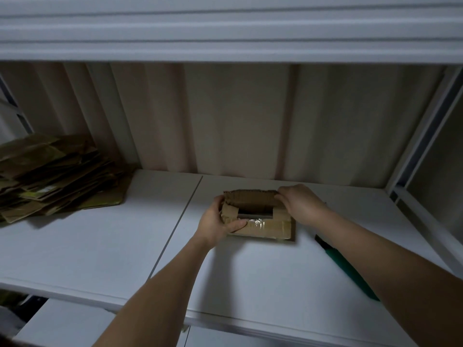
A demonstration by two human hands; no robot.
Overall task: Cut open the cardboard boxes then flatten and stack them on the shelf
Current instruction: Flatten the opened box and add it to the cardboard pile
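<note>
Both hands hold one small brown taped cardboard box (260, 216) on the white shelf (100, 246), long axis left-right. The left hand (220, 221) grips its left end; the right hand (300, 204) pinches the raised far flap (250, 197), equally near.

Left grip (217, 222), right grip (299, 202) curled, gripping

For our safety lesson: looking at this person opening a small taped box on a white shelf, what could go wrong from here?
1. The green-handled cutter lies under the right forearm; lowering the arm might knock or press it.
2. The right hand pulls the flap while the left hand steadies the box; tape may tear suddenly.
3. The flattened stack looks uneven and could slide.
</note>
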